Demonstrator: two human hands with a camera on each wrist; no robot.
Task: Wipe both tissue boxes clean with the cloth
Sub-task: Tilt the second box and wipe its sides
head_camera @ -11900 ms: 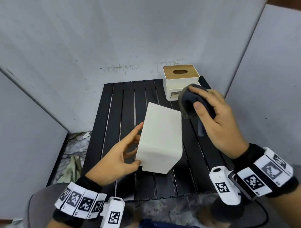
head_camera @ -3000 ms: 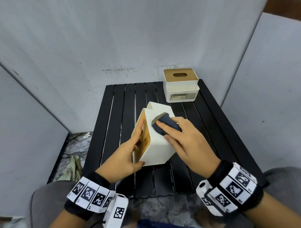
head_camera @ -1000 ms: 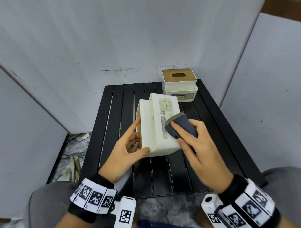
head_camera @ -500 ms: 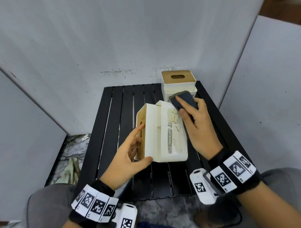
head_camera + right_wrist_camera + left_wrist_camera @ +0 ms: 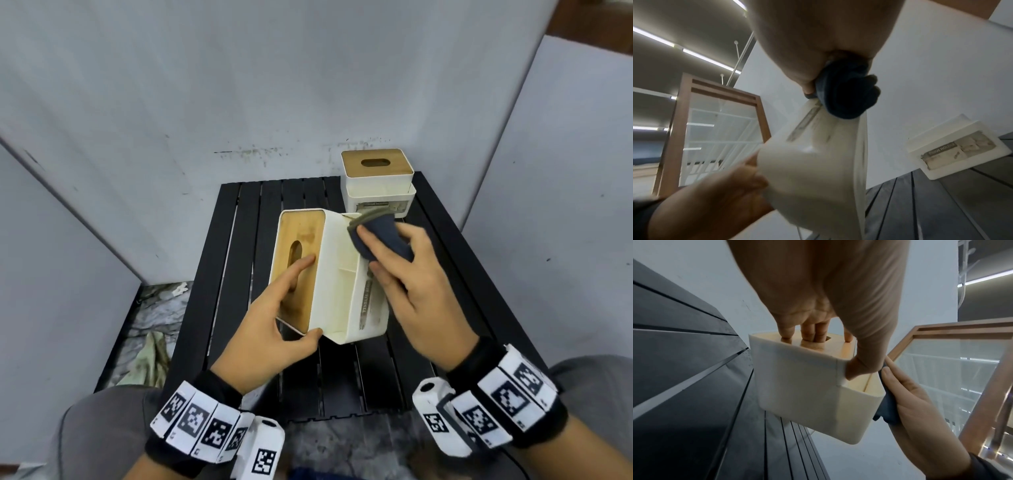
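I see the desk in the middle of the head view, walled by panels behind and on both sides. One tissue box stands at the desk's far right corner, upper right of centre. The other tissue box is tipped on its side over the desk's centre, its slotted top facing left. My left hand is at its left, lower in the frame; my right hand is at its right, with the cloth against the box's far end.
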